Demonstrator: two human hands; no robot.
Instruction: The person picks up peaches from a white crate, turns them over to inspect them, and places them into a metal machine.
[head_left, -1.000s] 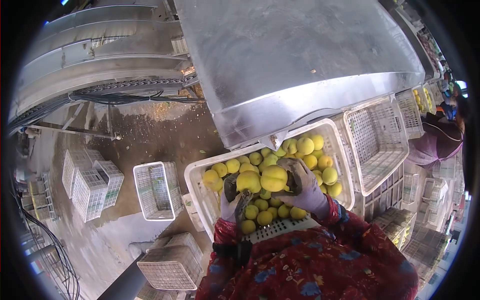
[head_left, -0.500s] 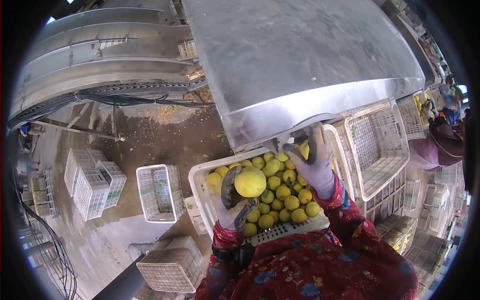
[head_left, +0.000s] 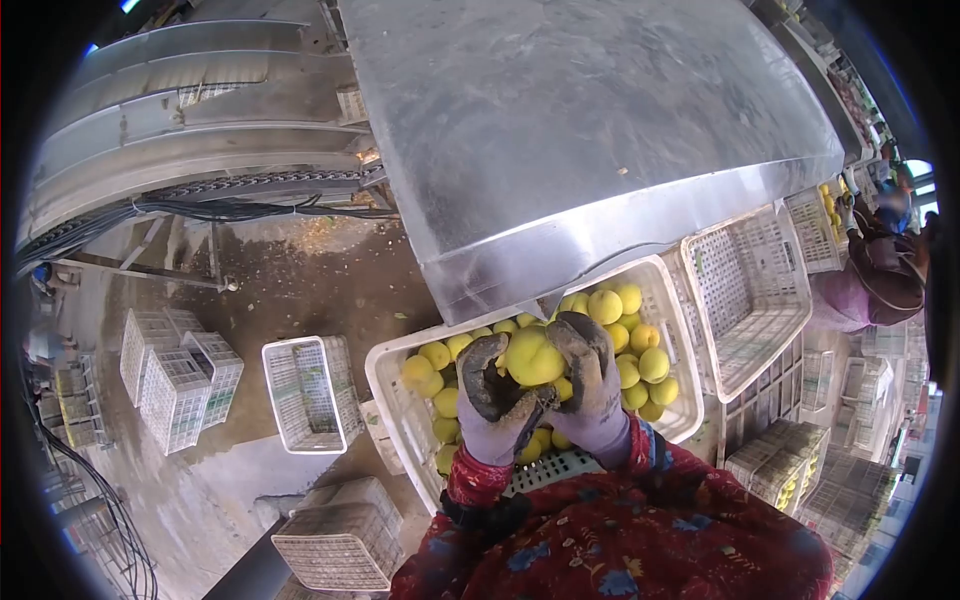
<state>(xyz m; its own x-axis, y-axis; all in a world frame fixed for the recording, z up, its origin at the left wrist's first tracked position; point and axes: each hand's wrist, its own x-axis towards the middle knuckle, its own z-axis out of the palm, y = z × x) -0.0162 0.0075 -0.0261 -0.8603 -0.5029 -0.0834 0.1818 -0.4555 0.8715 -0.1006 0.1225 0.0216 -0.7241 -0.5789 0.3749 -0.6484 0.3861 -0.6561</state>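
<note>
Both hands wear light purple gloves with dark, dirty palms and fingers. My left hand [head_left: 492, 400] curls round the left side of a large yellow fruit [head_left: 534, 357]. From the right, my right hand [head_left: 590, 385] closes on the same fruit, so it sits between the two hands. Beneath them is a white plastic crate [head_left: 385, 385] holding several yellow-green fruits [head_left: 653, 365], and the hands hide its middle.
A metal table [head_left: 610, 130] rises just beyond the crate. Empty white crates [head_left: 745, 300] stand at the right, and another [head_left: 305, 395] on the floor at the left. Stacked crates [head_left: 180, 380] lie further left. A person [head_left: 870, 275] is at the far right.
My left hand has moved right and my right hand down and left, so they now meet over the crate. More fruits show at the crate's right side.
</note>
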